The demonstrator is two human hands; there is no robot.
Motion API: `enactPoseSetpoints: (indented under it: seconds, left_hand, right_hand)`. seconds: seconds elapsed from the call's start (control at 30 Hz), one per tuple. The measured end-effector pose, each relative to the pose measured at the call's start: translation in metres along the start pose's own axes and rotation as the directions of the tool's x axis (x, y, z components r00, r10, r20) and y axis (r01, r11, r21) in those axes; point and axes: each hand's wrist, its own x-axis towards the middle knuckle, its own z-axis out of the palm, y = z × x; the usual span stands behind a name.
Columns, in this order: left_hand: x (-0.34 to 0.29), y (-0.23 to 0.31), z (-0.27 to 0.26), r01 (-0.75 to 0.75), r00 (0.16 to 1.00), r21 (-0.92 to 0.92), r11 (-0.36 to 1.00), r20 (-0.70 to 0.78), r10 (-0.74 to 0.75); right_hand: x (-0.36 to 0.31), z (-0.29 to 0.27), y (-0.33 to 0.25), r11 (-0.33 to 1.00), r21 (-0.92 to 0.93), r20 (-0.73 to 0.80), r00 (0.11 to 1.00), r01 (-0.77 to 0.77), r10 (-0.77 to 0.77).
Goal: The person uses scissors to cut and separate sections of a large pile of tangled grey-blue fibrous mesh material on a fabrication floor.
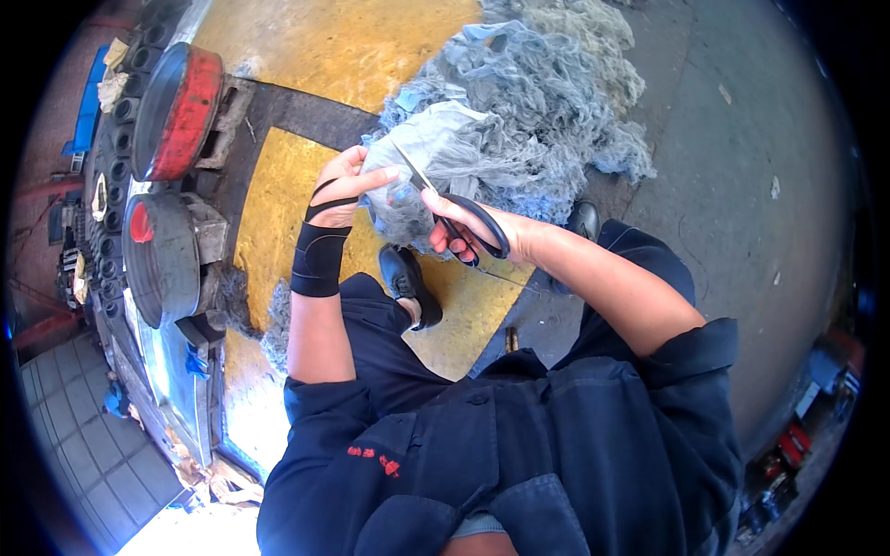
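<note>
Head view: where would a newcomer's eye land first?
Probably on the big tangled grey heap, top centre. At its lower edge, the right hand holds black-handled scissors near pale grey cloth in the left hand. At upper left, a red-banded drum stands out.

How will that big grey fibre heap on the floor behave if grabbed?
The grey fibre heap is probably floppy: its strands sag and fold. It looks loose and airy, so likely light for its size. Tangled strands may drag neighbouring clumps along.
</note>
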Motion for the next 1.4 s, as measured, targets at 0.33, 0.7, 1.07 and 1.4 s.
enactPoseSetpoints:
  seconds: [0.33,0.7,1.07,1.4]
  left_hand:
    - [-0.003,0.005,-0.001,-0.027,0.998,-0.044,0.999,0.047,0.029]
    - [-0.007,0.008,0.008,-0.120,0.993,-0.066,0.991,-0.001,0.120]
    - [-0.008,0.011,0.010,-0.133,0.991,-0.081,0.988,-0.021,0.131]
    - [-0.010,0.006,0.012,-0.099,0.995,-0.046,0.994,0.025,0.100]
  right_hand:
    - [-0.006,0.003,0.001,0.998,0.031,0.027,0.998,0.057,-0.058]
    - [-0.017,0.007,-0.002,0.996,-0.040,0.015,0.997,0.079,-0.078]
    - [-0.023,0.008,-0.003,0.998,0.002,-0.017,0.998,0.062,-0.062]
    - [-0.017,0.002,-0.005,0.998,0.025,-0.006,0.998,0.063,-0.063]
